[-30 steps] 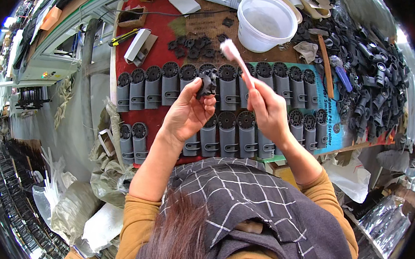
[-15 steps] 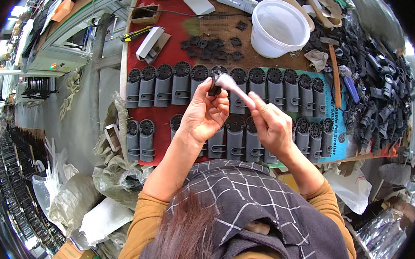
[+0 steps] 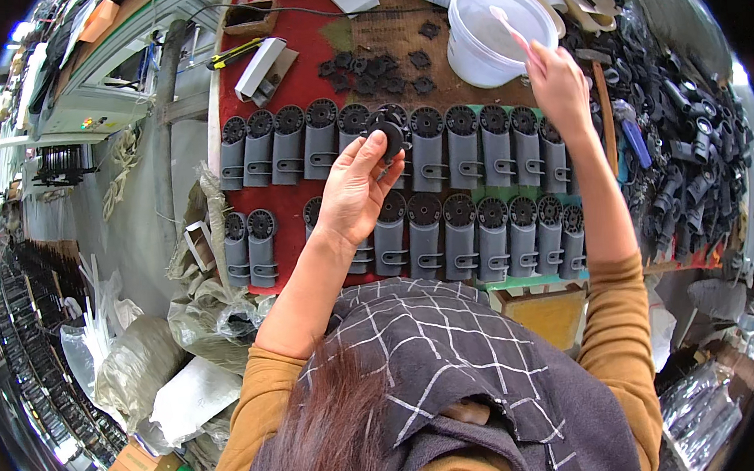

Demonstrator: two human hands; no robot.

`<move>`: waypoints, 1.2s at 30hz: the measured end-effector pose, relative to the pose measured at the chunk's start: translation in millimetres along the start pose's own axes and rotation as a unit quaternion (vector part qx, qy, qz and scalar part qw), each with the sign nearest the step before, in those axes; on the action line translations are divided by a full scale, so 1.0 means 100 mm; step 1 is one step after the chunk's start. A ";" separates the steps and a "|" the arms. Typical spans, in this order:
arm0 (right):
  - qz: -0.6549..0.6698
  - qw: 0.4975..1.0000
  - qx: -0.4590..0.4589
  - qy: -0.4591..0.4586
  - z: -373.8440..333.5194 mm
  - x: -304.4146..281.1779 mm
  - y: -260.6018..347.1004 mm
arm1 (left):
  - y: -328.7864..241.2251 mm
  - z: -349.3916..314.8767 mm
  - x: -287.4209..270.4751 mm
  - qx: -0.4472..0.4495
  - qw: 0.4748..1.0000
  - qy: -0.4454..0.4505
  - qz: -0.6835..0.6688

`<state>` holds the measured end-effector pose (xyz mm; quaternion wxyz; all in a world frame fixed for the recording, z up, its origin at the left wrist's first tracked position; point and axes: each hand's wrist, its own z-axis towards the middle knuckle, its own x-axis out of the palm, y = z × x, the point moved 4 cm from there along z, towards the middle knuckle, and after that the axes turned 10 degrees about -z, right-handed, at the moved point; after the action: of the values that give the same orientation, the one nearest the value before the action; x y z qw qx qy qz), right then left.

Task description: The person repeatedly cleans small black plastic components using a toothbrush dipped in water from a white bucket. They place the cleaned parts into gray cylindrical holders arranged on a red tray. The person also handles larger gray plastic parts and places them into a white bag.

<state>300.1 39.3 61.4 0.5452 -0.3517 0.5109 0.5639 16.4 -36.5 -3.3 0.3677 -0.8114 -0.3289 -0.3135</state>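
My left hand [image 3: 354, 189] pinches a round black plastic part [image 3: 392, 135] between thumb and fingers, raised over the far row of grey tubular housings [image 3: 324, 147]. My right hand [image 3: 559, 90] grips the handle of a pink toothbrush [image 3: 515, 35]. Its pale head reaches over the mouth of a white plastic bucket [image 3: 478, 61] at the back right; whether the bristles touch anything inside cannot be seen. Each housing lies with a black disc-shaped end facing away from me. A nearer row of housings [image 3: 425, 240] lies just in front of my body.
Several small black star-shaped pieces [image 3: 364, 75] lie behind the far row. At the back left are a white carton [image 3: 260, 72] and a yellow cutter knife [image 3: 236, 53]. A hammer [image 3: 605, 120] and a heap of black plastic fittings [image 3: 679, 185] lie to the right.
My right hand has moved right and away from me, taking the toothbrush from the black part to the bucket. My left hand keeps the part, now turned to show its round face.
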 end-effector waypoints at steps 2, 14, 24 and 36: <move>-0.069 0.986 -0.101 -0.117 -0.02 -0.09 0.10 | 0.03 -0.01 0.02 0.002 0.999 0.038 0.034; 0.616 0.718 0.282 0.163 -1.92 0.24 0.31 | 0.83 -0.17 0.08 -0.118 0.961 0.081 0.238; 0.641 0.644 0.417 0.000 -2.97 0.39 -0.40 | 1.75 -0.17 0.01 -0.155 0.932 0.062 0.321; 0.325 0.839 0.436 0.017 -3.06 0.84 -1.32 | 1.65 -0.23 -0.40 -0.107 0.946 -0.026 0.305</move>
<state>366.6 -248.3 -114.8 0.4186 0.0992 0.7980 0.4220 112.4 -151.7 -85.0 0.3485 -0.9152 -0.0395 -0.1985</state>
